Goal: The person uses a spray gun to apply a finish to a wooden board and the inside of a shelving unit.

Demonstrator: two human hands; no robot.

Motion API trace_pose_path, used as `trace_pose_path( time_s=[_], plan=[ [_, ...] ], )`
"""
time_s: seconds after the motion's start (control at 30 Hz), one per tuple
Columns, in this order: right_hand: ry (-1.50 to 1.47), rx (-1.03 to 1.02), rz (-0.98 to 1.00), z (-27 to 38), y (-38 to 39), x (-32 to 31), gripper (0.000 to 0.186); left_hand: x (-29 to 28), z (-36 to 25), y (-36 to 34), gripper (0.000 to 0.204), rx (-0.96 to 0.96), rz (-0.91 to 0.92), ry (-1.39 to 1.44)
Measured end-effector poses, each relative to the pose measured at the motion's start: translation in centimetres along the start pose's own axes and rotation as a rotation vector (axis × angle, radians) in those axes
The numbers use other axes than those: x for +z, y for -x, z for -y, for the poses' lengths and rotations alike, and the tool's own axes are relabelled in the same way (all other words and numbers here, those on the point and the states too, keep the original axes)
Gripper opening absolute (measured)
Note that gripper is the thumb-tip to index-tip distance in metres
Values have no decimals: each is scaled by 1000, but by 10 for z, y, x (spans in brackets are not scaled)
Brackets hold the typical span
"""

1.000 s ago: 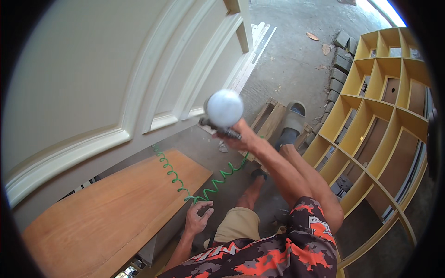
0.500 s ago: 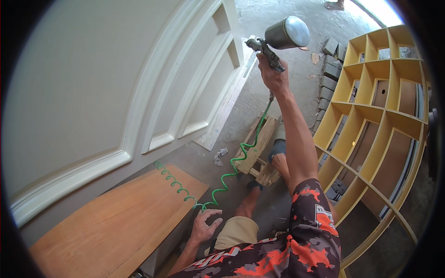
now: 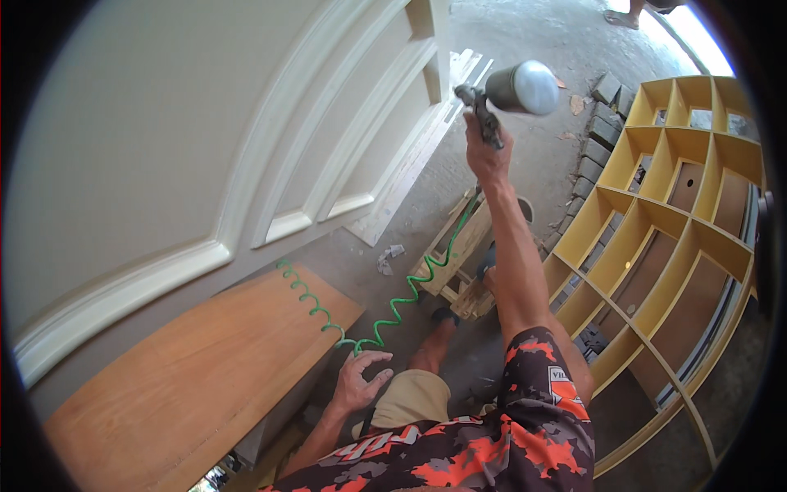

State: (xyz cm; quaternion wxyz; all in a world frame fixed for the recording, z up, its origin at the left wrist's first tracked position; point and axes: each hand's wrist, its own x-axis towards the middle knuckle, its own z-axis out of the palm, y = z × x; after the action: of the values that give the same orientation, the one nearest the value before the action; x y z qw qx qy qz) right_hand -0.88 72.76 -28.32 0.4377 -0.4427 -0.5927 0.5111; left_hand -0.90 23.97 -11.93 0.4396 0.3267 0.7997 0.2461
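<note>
My right hand (image 3: 489, 156) is stretched far out and grips the handle of a grey spray gun (image 3: 510, 92) with a round metal cup on top. Its nozzle points at the far end of a large cream panelled door (image 3: 205, 148) that lies flat in front of me. A green coiled air hose (image 3: 369, 316) runs from the gun down across the floor toward my knee. My left hand (image 3: 361, 379) hovers low near my thigh, fingers spread, holding nothing, close to the hose.
A bare plywood board (image 3: 180, 369) lies below the door at lower left. A yellow curved shelf unit (image 3: 664, 238) with several compartments stands at the right. A small wooden pallet (image 3: 456, 256), grey paving blocks (image 3: 602, 123) and concrete floor (image 3: 525, 25) lie beyond.
My right arm has swung outward and extended, carrying the spray gun from near the door's middle to its far end. The left hand stays low by my thigh.
</note>
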Motion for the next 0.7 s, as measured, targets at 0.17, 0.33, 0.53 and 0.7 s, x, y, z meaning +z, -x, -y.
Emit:
trace_pose_path(
  time_s=[0.17, 0.33, 0.53, 0.7],
  plan=[
    [6, -194, 210, -13, 116, 16, 17, 2, 27, 12, 34, -44, -21, -20],
    [-94, -165, 542, -33, 241, 41, 16, 4, 59, 21, 36, -145, -4, -78],
    [-340, -124, 945, -3, 300, 53, 28, 7, 74, 37, 37, -201, -32, -65],
    [-250, -66, 1119, 31, 276, 44, 25, 8, 80, 40, 37, -198, -33, -44]
  ],
)
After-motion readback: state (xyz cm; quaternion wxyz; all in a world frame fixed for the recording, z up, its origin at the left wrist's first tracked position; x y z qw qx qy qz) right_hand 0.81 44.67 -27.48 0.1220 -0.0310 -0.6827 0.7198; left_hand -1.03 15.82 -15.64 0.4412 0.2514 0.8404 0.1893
